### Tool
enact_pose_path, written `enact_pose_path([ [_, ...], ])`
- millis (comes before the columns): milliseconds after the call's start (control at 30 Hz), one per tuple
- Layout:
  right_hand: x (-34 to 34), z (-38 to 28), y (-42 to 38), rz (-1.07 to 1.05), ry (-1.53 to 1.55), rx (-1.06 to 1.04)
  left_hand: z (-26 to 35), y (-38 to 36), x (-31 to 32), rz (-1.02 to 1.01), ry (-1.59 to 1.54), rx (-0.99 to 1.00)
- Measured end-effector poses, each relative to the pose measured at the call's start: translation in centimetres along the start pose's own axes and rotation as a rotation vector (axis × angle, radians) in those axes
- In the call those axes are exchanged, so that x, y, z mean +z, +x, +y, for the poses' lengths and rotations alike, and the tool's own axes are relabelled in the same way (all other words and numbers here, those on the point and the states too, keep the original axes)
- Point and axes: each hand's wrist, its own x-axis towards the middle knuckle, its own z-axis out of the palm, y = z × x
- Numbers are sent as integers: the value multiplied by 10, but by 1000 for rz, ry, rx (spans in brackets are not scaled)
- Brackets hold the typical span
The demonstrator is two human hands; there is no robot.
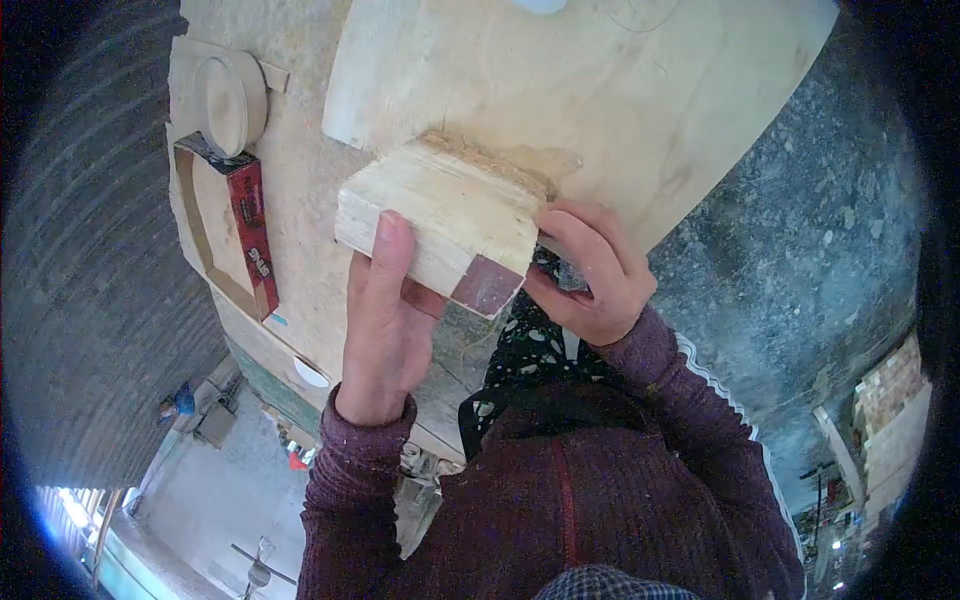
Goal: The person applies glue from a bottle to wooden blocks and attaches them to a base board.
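A pale wooden block (440, 205) is tilted over the edge of a light wooden board (600, 110). My left hand (385, 320) grips its near left side, thumb laid along the face and the other fingers hidden underneath. A reddish-brown patch (487, 284), like a piece of sandpaper, covers the block's near right corner. At that right end, my right hand (595, 265) is closed with bent fingers, its fingertips right at the block's edge. Brownish dust (545, 160) lies on the board just beyond the block.
To the left on the worktop (300, 190) are a round wooden box (228, 105) and an open carton with a red side (248, 235). A white round piece (311, 372) sits near the worktop's edge. Wood pieces (890, 395) lie at the far right, above the concrete floor (780, 270).
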Motion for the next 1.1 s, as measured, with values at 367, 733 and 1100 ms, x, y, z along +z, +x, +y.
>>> enact_pose_path([
  [367,0,-1,1,-34,-2,56,-4,2,-6,-40,1,-4],
  [733,-4,-5,-1,4,-2,172,-5,6,-11,-55,-41,-3],
  [1100,11,5,2,-12,-166,-91,-5,9,-11,-156,-35,82],
])
